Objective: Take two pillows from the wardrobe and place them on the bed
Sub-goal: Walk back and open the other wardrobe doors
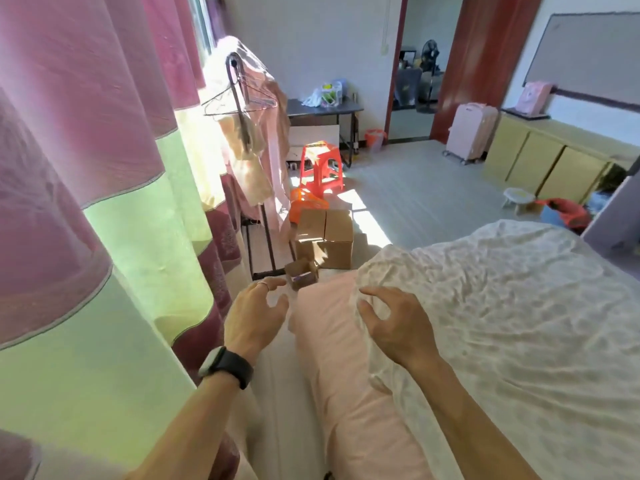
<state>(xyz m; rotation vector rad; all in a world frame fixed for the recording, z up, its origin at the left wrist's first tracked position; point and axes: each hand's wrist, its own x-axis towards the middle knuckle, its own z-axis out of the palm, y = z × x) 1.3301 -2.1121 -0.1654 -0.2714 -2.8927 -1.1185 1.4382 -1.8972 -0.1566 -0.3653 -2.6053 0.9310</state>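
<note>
Left hand (pixel 254 317), with a dark watch (pixel 227 365) on its wrist, hovers off the left edge of the bed (pixel 519 323), fingers loosely bent and apart, holding nothing. Right hand (pixel 391 323) is over the bed's left edge, fingers spread and bent above the crumpled white cover (pixel 502 289); contact cannot be confirmed. One pink pillow (pixel 332 358) lies lengthwise along the bed's left edge, between the hands, partly under the cover. Cardboard boxes (pixel 325 237) stand on the floor beyond the bed's corner. A curtain (pixel 86 202) hangs left of the bed.

Left hand (pixel 254 315), right hand (pixel 393 323) near bed (pixel 519 323) (fingers (pixel 375 292) spread).
</note>
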